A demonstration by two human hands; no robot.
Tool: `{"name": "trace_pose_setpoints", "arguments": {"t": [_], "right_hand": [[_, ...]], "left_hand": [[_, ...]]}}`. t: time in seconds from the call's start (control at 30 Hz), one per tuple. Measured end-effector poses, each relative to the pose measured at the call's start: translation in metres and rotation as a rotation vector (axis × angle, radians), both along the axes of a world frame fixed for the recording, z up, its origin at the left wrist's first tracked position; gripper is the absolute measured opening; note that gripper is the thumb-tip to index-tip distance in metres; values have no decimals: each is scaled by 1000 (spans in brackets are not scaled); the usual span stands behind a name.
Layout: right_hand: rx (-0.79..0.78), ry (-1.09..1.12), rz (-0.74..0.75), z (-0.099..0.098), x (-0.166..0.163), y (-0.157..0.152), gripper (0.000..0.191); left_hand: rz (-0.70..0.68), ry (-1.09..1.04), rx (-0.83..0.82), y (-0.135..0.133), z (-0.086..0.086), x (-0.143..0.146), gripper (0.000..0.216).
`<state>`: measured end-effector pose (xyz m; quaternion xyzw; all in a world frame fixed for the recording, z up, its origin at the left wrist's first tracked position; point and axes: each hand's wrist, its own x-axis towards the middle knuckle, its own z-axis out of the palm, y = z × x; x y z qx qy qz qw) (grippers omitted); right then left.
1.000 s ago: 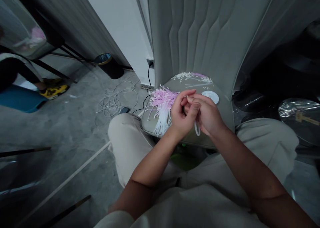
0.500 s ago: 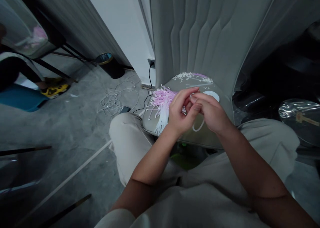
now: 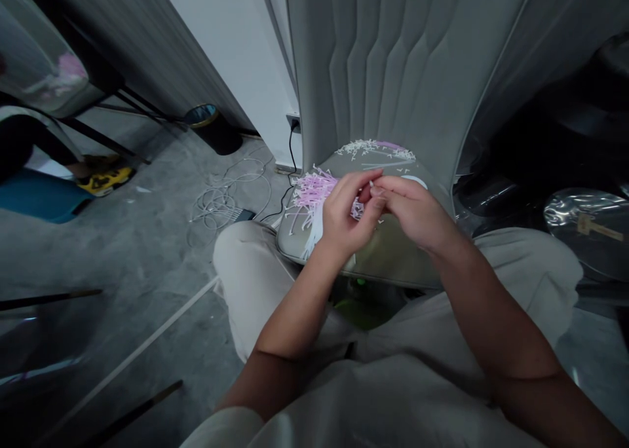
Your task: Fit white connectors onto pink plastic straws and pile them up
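My left hand point(image 3: 346, 212) and my right hand point(image 3: 415, 212) meet above the chair seat point(image 3: 407, 258), fingers curled and fingertips together. A small white piece point(image 3: 372, 185) shows in the pinch of my right fingertips; its exact kind is too small to tell. What my left fingers hold is hidden. Beside and partly behind my left hand lies a bundle of thin pink and white strips point(image 3: 314, 189) with small white ends. Farther back on the seat is a scatter of tiny white pieces point(image 3: 361, 148). A white disc point(image 3: 417, 181) is mostly covered by my right hand.
The tall chair back point(image 3: 393, 61) rises behind the seat. On the floor at left are a tangled cable point(image 3: 230, 189), a black bin point(image 3: 216, 130) and a long pale rod point(image 3: 147, 343). Another person's yellow shoe point(image 3: 108, 181) and a blue container point(image 3: 44, 196) are farther left.
The curved white strip that hung below my right hand is no longer visible there. Both hands stay together, shifted slightly left in the picture, and the view has moved a little.
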<state>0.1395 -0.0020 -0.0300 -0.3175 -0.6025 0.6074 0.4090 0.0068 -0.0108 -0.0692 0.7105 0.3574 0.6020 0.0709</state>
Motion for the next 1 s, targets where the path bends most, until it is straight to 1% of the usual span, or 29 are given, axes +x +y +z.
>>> {"name": "trace_pose_setpoints", "arguments": {"t": [0.13,0.2,0.27,0.5,0.63,0.77,0.9,1.0], "right_hand": [[-168,164,-78,-3,-10,-4,18],[-243,223,-55,-3,-15,-7,17],[-279,269,-17,-2,-17,-9,18],[-297,328,1,2,-17,-12,18],[-246,324,7,0,-19,-11,23],[-239,307,5,-1,-18,-13,21],[-275,334,-35,3,-17,-13,19],[-287,383,-6,4,-16,-12,18]], "left_hand": [[-58,-30,6,1,-2,0,35],[-89,-40,16,2,-3,1,38],[-115,-40,16,2,-4,2,39],[-128,-6,6,2,-4,0,42],[-142,-35,-6,1,-4,1,43],[-159,-47,-11,-1,-4,6,44],[-129,-62,-13,-1,-3,9,43],[-110,-74,-20,-2,-2,11,45]]}}
